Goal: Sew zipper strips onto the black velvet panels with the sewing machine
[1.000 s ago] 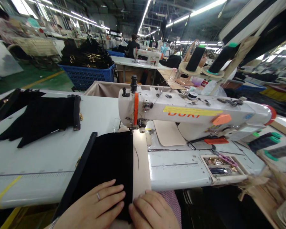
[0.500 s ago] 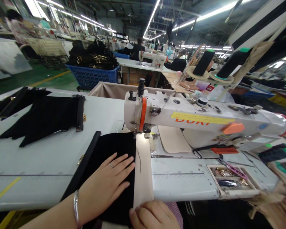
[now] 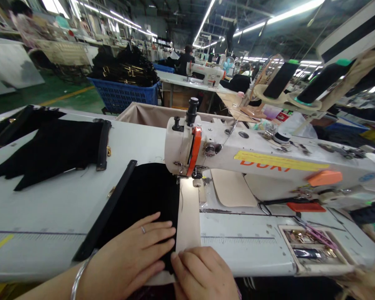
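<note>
Black fabric (image 3: 143,189) with a dark stiff strip along its left side lies on the sewing table. A beige strip (image 3: 188,221) runs along its right edge, and both reach under the needle area of the white sewing machine (image 3: 218,146). My left hand (image 3: 137,254), wearing a ring and a bracelet, rests flat on the fabric with its fingers stretched out. Close to the table's front edge, my right hand (image 3: 203,271) pinches the lower end of the beige strip by the fabric's edge. A loose thread lies on the strip below the needle.
More black pieces (image 3: 65,141) with metal clasps lie at the left. A parts tray (image 3: 315,248) with scissors and small metal fittings sits at the right. Thread cones (image 3: 281,79) stand behind the machine. Beyond the table is a blue basket (image 3: 125,93) piled with black pieces.
The black fabric has moved further up toward the machine, its lower edge now nearer my hands. My left hand has slid down the fabric. My right hand sits higher on the beige strip.
</note>
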`<action>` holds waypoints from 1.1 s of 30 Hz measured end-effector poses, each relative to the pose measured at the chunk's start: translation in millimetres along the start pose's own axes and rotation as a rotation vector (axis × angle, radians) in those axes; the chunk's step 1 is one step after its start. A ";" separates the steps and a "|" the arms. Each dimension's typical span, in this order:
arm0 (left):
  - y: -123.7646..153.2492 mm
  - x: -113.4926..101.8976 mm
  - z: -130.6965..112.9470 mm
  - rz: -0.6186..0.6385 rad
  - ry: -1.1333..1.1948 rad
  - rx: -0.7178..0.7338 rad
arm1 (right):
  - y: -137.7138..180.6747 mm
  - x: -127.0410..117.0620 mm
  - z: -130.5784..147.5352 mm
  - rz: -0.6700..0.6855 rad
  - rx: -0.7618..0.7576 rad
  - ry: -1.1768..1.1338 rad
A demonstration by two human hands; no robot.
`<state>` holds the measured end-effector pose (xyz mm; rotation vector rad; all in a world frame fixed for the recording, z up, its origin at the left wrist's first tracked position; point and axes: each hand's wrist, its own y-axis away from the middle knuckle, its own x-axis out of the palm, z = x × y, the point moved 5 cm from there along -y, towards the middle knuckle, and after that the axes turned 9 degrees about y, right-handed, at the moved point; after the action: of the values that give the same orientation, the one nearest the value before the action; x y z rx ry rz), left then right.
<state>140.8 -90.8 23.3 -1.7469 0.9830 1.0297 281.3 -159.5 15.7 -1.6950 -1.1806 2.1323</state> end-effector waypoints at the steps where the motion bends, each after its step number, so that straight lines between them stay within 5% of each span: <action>1: 2.9 -1.6 -4.4 -0.021 0.027 0.031 | -1.6 0.8 -1.9 0.012 -0.010 -0.015; 6: 6.5 -3.5 -0.2 -0.150 0.111 0.103 | -7.2 4.7 -11.3 0.070 -0.018 -0.090; 33: -26.8 12.4 80.7 0.006 -0.005 0.002 | -41.4 46.1 -56.7 0.405 0.162 -0.130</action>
<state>150.1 -9.9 -4.1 -1.7398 0.9865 1.0359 302.2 -78.6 6.7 -1.8713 -0.7083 2.5228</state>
